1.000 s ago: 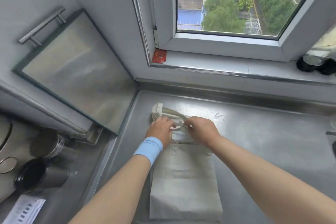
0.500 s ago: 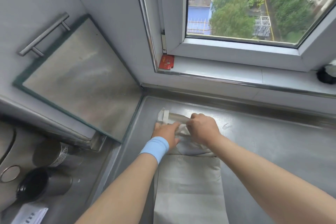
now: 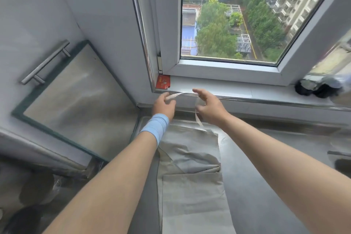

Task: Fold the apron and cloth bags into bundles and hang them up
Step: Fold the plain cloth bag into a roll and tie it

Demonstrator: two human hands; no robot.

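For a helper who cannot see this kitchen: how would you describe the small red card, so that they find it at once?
Find the window above the steel counter. Follow its white sill to the left corner. The card sits there, the only red thing among white and grey.

plain beige cloth bag (image 3: 191,186), light blue wristband (image 3: 156,127), red card (image 3: 163,81).

Soft daylight from the window (image 3: 224,24) ahead of me lights the steel counter (image 3: 275,186) evenly, shadows faint. My lower-left view is blurred, and edges bow outward.
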